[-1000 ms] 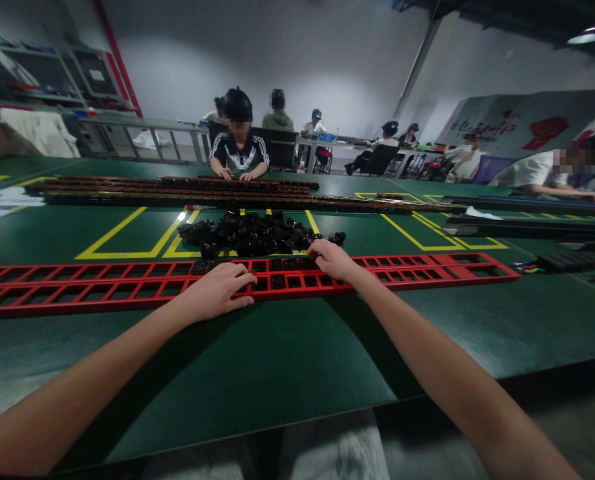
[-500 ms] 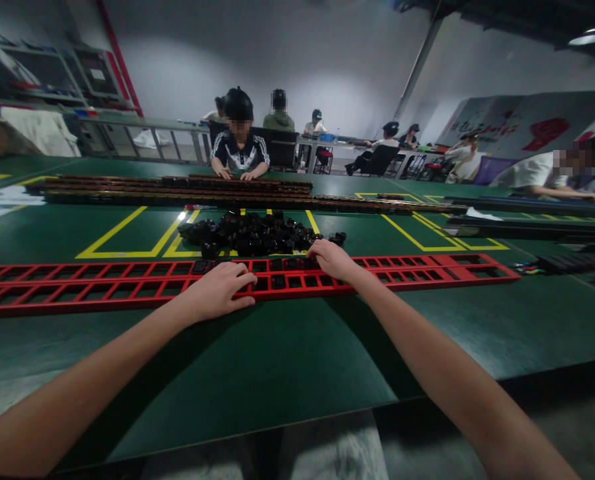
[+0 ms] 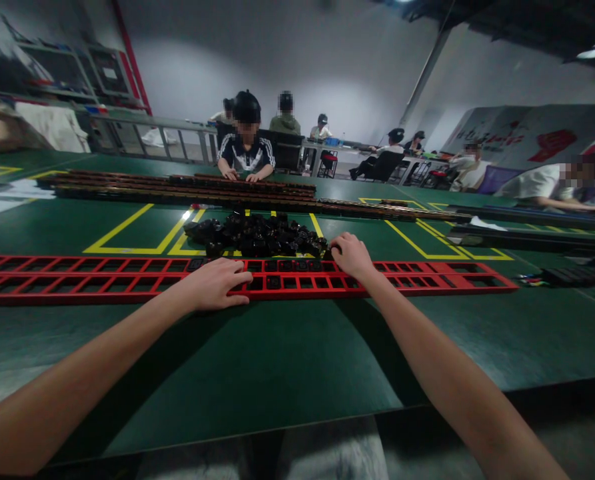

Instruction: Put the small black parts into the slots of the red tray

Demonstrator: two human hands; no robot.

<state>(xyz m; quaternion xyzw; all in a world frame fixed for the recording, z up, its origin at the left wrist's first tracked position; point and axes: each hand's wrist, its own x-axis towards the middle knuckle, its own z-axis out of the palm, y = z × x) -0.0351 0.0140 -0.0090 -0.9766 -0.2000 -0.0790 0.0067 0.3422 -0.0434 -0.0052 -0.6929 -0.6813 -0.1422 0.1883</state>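
A long red slotted frame (image 3: 427, 281) lies across the green table (image 3: 277, 360) in front of me. My left hand (image 3: 212, 285) rests on it, fingers stretched flat over the slots. My right hand (image 3: 353, 255) reaches just past the frame's far rail, its fingers curled at the right end of a pile of small black parts (image 3: 257, 235). What those fingers grip is hidden. Some slots between my hands hold black parts.
Long dark rails (image 3: 177, 187) lie stacked across the table beyond the pile, and a person (image 3: 246, 147) opposite has both hands on them. Yellow lines (image 3: 127, 230) mark the table. More dark rails (image 3: 527, 230) and seated people are at the right.
My right hand has moved right and away from me, off the frame to the edge of the black pile. The view shifted slightly. My left hand stays put.
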